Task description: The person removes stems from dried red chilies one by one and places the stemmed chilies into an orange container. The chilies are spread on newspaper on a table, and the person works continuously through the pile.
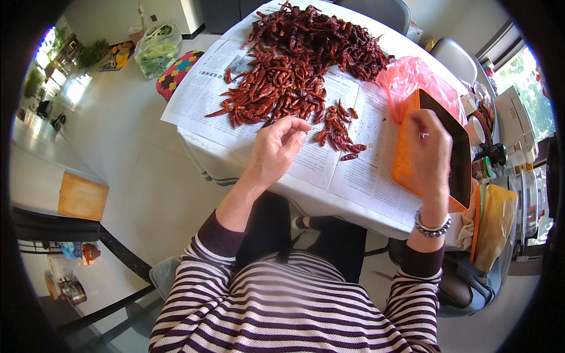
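Dried red chilies lie in a large heap on newspaper sheets spread over the table, the far part of the heap darker. A small group of chilies lies apart, to the right of the heap's near edge. My left hand hovers at the heap's near edge, fingers curled, thumb near the fingertips; whether something small is between them is unclear. My right hand, blurred, is over an orange rectangular container with a dark inside. Its fingers are bent down and their tips are hidden.
A pink plastic bag lies crumpled against the container's far side. A white cup, a jar with a green lid and bottles crowd the right side. Chairs stand beyond the table. A stool with a colorful crocheted cover is at the left.
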